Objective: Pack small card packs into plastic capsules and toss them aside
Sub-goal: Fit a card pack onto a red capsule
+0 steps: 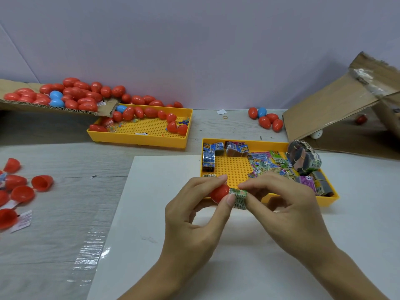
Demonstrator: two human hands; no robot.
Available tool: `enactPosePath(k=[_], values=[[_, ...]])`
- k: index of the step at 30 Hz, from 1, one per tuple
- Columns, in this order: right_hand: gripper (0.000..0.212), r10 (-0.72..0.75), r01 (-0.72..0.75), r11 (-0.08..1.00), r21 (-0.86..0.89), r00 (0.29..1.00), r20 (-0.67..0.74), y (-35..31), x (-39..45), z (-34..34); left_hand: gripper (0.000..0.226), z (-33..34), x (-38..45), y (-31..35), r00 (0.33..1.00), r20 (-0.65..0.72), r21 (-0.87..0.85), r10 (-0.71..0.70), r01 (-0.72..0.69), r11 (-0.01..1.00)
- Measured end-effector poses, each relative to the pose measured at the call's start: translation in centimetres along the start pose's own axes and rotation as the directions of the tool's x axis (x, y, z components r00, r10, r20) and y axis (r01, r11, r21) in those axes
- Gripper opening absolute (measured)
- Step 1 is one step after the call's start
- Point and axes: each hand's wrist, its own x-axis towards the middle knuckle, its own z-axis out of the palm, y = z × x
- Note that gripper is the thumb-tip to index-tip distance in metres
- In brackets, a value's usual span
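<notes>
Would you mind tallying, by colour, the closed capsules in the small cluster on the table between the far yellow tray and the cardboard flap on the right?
Red capsules: 4
Blue capsules: 1
Total: 5

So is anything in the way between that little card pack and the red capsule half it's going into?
Nothing visible. The right hand pinches the card pack right at the red capsule half held by the left hand. Whether the pack has entered its mouth cannot be told.
</notes>
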Motion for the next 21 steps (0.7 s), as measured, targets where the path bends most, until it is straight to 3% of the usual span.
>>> enactPosePath(k=[3,6,8,14,21], values=[[0.013,0.068,-0.069,0.997,0.027,0.997,0.041,-0.1,0.0,-0.3,0.030,0.0,0.0,0.0,0.999,-0.014,0.060,0.049,-0.048,0.997],[0.015,0.246,-0.296,0.922,0.249,0.945,0.214,-0.3,0.4,-1.0,0.029,0.1,-0.1,0.2,0.998,-0.012,0.079,0.067,-0.066,0.995],[0.012,0.289,-0.394,0.849,0.353,0.904,0.315,-0.6,0.8,-1.5,0.027,0.2,-0.2,0.4,0.997,-0.005,0.072,0.071,-0.070,0.995],[0.019,0.305,-0.545,0.707,0.449,0.809,0.502,-1.0,1.3,-2.2,0.032,0.4,-0.3,0.9,0.987,0.015,0.098,0.159,-0.159,0.982],[0.037,0.330,-0.702,0.434,0.565,0.707,0.625,-1.2,1.6,-1.8,0.032,0.3,-0.3,1.0,0.963,0.016,0.238,0.271,-0.267,0.934]])
